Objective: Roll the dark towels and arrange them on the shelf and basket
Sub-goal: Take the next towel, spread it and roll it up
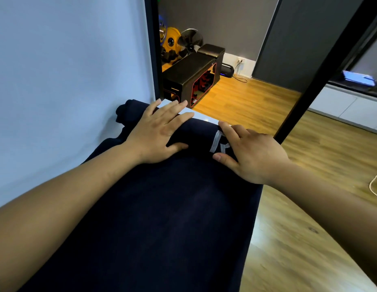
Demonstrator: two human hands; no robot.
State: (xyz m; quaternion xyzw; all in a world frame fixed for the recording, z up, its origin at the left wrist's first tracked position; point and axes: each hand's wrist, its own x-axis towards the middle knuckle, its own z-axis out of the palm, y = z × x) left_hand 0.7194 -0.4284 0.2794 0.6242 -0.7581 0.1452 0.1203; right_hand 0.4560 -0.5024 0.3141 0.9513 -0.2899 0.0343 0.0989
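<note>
While the dark towel (172, 207) lies stretched lengthwise along a narrow white surface (196, 114), its far end is turned up into a thick roll, and both hands sit on that roll. The left hand (158, 133) rests flat across the roll's left part, fingers straight and spread, fingertips reaching over the far side onto the white surface, thumb lying on the near side. The right hand (252, 154) takes the roll's right end: its fingers arch over the top with the forefinger pointing forward, and the thumb presses in on the near side, so the roll is held between thumb and fingers. A white mark (220, 142) sewn or printed on the cloth shows just beside that hand, between forefinger and thumb. The towel's left edge runs against a pale blue wall (67, 70), and a bunched fold of the same dark cloth sticks out at the roll's left end. A black post (322, 70) slants up on the right. Beyond lies a wooden floor (257, 98) with a black box edged in red (187, 74), a yellow weight plate (171, 41) and a fan (190, 39) behind it.
</note>
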